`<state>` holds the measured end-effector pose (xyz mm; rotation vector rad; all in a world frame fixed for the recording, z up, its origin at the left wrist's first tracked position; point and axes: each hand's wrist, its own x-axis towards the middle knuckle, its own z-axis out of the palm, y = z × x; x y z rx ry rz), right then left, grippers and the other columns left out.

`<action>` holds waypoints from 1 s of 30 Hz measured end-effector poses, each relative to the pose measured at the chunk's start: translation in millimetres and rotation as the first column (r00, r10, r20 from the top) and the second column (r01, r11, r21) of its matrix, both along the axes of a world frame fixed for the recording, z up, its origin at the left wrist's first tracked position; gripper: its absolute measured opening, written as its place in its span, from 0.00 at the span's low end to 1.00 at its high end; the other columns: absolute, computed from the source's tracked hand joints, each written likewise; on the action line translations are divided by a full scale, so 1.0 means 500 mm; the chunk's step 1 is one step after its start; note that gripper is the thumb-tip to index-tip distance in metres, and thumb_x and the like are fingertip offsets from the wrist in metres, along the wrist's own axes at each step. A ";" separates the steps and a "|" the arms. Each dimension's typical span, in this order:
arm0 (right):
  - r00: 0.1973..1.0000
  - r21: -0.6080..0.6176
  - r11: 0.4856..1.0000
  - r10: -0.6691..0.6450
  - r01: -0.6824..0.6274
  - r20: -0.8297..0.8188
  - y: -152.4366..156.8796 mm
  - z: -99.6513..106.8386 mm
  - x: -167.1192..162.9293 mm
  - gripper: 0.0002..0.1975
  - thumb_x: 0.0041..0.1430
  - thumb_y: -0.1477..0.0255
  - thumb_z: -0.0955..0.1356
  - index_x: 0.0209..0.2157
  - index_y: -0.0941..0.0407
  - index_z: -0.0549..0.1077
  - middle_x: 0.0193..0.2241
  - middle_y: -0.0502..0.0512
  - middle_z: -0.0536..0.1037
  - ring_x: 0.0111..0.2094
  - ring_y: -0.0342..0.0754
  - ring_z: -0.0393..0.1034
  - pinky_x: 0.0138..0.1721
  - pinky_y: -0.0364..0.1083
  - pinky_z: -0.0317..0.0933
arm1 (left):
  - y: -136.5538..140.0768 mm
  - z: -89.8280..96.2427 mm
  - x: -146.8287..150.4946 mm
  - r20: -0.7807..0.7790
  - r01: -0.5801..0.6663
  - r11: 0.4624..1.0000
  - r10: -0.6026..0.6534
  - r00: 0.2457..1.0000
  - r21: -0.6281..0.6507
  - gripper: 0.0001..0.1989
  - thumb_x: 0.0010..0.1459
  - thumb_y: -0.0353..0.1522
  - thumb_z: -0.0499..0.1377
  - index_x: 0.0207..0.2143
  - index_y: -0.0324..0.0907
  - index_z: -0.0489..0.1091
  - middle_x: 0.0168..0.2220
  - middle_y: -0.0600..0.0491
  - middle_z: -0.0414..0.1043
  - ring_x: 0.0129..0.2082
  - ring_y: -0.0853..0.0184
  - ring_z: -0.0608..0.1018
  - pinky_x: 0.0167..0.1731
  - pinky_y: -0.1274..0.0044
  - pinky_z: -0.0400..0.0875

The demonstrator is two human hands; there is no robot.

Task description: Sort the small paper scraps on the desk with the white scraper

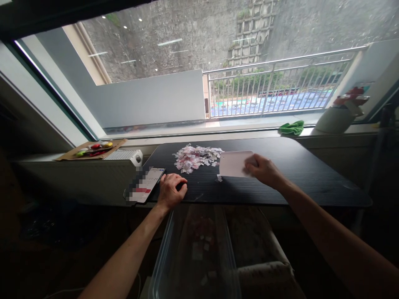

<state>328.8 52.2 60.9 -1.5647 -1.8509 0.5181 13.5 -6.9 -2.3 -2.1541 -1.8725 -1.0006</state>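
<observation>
My right hand (262, 169) grips the right end of a flat white scraper-like plastic board (232, 163), held over the dark table (296, 166). The board's left edge meets the right side of a heap of small paper scraps (195, 158), white with some pink. Below that edge lies a stray paper scrap (219, 178). At the table's front edge rests my left hand (173, 190), its fingers loosely curled in and nothing visible in them. Beside it, on the left, is a phone (149, 186) with its screen lit.
Below the table edge stands a clear plastic bin (162, 257) with paper scraps inside, next to a pale sack (268, 270). A green cloth (291, 128) and a whitish jug (336, 116) sit on the windowsill. At left, a radiator (124, 156) carries cardboard (67, 154).
</observation>
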 end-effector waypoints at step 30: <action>0.951 -0.155 0.988 -0.050 0.003 -0.306 -0.028 -0.049 0.161 0.06 0.46 0.68 0.69 0.27 0.55 0.73 0.21 0.50 0.75 0.22 0.45 0.68 0.22 0.42 0.61 | -0.002 0.004 0.001 -0.033 0.002 1.000 -0.002 0.999 -0.003 0.07 0.52 0.33 0.55 0.29 0.45 0.74 0.33 0.52 0.75 0.41 0.60 0.75 0.55 0.62 0.58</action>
